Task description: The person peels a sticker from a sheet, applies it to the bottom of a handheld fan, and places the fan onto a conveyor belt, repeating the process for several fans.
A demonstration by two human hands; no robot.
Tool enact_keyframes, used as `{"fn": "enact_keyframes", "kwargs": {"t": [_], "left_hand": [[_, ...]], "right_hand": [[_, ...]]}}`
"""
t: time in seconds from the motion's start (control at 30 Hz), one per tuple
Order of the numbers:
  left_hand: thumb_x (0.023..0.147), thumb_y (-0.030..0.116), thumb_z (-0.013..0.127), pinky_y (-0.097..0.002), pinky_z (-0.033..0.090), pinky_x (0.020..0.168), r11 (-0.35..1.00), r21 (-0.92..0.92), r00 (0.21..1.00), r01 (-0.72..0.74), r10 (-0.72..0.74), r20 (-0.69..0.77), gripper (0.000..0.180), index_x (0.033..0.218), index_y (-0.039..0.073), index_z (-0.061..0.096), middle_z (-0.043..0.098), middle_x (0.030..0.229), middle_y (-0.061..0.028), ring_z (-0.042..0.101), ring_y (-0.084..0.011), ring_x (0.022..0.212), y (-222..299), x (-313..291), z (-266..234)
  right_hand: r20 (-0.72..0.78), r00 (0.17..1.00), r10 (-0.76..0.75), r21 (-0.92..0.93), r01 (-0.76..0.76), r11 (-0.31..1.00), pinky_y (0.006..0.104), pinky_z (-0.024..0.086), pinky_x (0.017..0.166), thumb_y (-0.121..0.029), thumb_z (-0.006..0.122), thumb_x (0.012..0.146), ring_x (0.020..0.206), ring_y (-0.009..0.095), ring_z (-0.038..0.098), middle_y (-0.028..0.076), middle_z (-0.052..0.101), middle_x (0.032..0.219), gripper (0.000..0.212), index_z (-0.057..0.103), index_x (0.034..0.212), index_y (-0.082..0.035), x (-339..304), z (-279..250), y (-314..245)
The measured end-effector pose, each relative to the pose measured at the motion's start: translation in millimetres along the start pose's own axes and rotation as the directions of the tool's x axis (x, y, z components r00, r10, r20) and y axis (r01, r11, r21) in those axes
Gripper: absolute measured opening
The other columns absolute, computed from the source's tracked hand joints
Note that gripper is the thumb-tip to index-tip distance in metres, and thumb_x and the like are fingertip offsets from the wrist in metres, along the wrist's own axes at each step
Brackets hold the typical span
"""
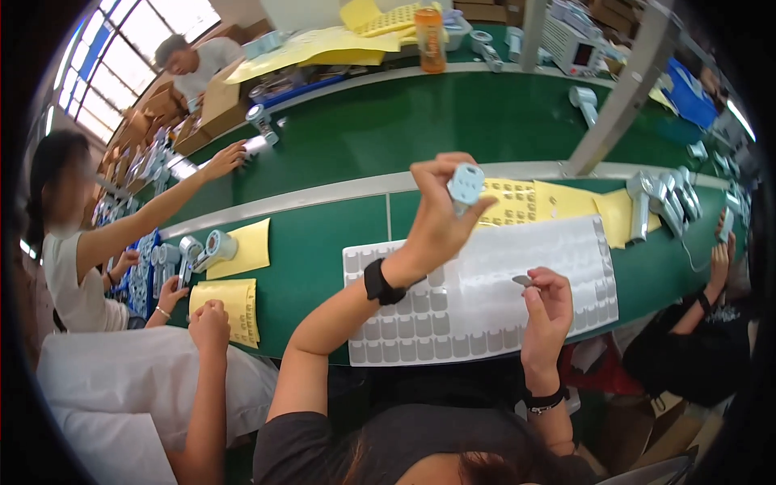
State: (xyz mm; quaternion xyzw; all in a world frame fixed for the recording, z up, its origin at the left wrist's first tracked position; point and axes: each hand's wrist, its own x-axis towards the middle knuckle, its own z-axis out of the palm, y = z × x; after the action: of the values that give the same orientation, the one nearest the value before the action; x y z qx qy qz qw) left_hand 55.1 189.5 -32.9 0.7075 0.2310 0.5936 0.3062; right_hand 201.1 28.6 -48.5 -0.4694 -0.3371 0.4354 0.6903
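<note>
My left hand (435, 212) is raised above the green table (323, 250) and grips a small pale blue-white plastic part (466, 184) by its edges. A black band sits on that wrist. My right hand (548, 305) hovers lower, to the right, and pinches a small grey sticker (523, 280) between thumb and finger. Under both hands lies a large white backing sheet (501, 283) with rows of grey stickers along its left and lower edges.
Yellow sticker sheets (558, 202) lie behind the white sheet, more (238, 246) to the left. Silver-grey devices (667, 198) stand at the right. A person on the left reaches onto the green belt (420, 121); another hand (208, 317) rests on a yellow sheet. A metal post (622, 97) rises right.
</note>
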Motion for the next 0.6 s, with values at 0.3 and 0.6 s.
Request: {"fn": "enact_keyframes", "kwargs": {"t": [0.3, 0.6], "left_hand": [[0.073, -0.012, 0.073, -0.0347, 0.042, 0.093, 0.997, 0.040, 0.985, 0.066, -0.071, 0.157, 0.066, 0.119, 0.006, 0.029, 0.043, 0.116, -0.0150, 0.048, -0.0229, 0.109, 23, -33, 31], [0.069, -0.014, 0.073, -0.0323, 0.042, 0.093, 0.984, 0.148, 0.967, 0.095, -0.127, 0.222, 0.058, 0.115, 0.005, 0.042, 0.042, 0.116, -0.0112, 0.048, -0.0224, 0.109, 17, -40, 25]], "right_hand": [[-0.070, 0.997, -0.023, 0.038, 0.025, 0.999, 0.0226, 0.046, 0.083, 0.004, 0.068, 0.083, 0.091, 0.010, 0.057, 0.006, 0.060, 0.102, 0.020, 0.058, 0.099, -0.002, 28, 6, -41], [0.073, 0.997, 0.036, -0.068, -0.031, 0.997, 0.0211, 0.046, 0.077, 0.004, 0.070, 0.082, 0.081, 0.007, 0.058, 0.002, 0.062, 0.086, 0.034, 0.052, 0.109, -0.003, 45, 35, -42]]}}
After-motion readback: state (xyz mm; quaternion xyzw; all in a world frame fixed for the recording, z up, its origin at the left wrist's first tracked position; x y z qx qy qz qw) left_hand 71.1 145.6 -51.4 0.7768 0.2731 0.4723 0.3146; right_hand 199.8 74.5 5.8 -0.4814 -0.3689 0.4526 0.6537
